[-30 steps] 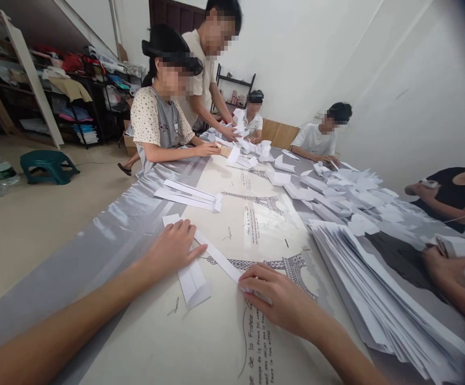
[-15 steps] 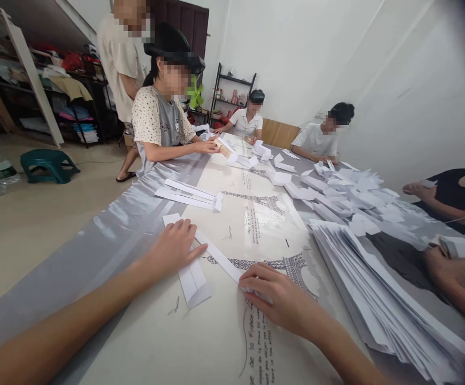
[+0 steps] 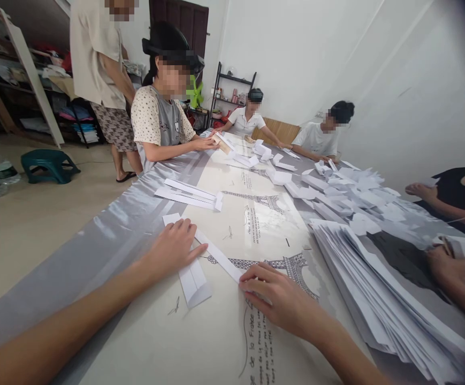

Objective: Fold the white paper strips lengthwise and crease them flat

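Note:
My left hand (image 3: pixel 175 243) lies over a folded white paper piece (image 3: pixel 195 286), its fingers lightly bent on it and the thumb out to the side. That piece rests slantwise on the table, with a crease down its middle. From beneath the left thumb a narrow white paper strip (image 3: pixel 220 258) runs towards my right hand (image 3: pixel 266 291). Its far end is pinched between my right thumb and fingers, close to the tabletop. Whether the strip and the folded piece are joined is hidden under my left hand.
Further off lie long folded paper strips (image 3: pixel 188 195). A thick stack of white paper (image 3: pixel 372 299) stands at right, a heap of folded papers (image 3: pixel 336 187) behind it. Co-workers sit round the cloth-covered table (image 3: pixel 96 251); another person (image 3: pixel 99 69) stands at left near a green stool (image 3: pixel 50 166).
My hands and the paper strip stay almost still. The standing person at left has shifted leftward. At the far end, a seated person has stretched an arm out to the right.

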`<state>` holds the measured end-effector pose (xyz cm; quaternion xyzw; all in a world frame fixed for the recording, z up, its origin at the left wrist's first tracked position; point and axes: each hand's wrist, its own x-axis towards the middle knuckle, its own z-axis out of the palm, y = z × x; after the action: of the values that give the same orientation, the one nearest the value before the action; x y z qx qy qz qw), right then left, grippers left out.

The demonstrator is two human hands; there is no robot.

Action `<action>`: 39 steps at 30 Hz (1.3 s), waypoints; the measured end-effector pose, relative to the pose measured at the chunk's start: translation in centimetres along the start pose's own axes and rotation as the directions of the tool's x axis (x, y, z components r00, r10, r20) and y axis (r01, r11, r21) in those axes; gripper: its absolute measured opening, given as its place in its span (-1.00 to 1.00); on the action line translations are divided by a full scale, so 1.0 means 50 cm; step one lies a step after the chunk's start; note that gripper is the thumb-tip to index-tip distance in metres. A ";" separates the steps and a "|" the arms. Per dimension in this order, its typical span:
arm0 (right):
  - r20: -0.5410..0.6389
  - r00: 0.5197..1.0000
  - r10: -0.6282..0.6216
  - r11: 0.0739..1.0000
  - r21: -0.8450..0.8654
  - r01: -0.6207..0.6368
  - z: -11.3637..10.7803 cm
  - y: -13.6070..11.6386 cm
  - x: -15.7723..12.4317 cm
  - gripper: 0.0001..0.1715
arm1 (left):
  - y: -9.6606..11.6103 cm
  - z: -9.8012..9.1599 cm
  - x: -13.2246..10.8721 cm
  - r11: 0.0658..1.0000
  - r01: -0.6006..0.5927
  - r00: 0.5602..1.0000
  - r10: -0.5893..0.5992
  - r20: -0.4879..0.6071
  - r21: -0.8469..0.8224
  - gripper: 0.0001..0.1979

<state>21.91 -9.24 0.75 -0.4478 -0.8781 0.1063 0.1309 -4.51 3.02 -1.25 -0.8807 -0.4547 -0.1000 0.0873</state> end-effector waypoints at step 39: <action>-0.270 0.953 0.136 0.986 0.135 -0.102 -0.026 0.042 -0.007 -0.79 | 0.008 -0.006 -0.001 0.885 -0.408 0.913 0.394 -0.108 -0.224 -0.69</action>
<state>24.09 -8.23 1.27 -0.5018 -0.8145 0.1021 0.2728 -4.23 2.69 -1.00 -0.9563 -0.2443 -0.1605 0.0114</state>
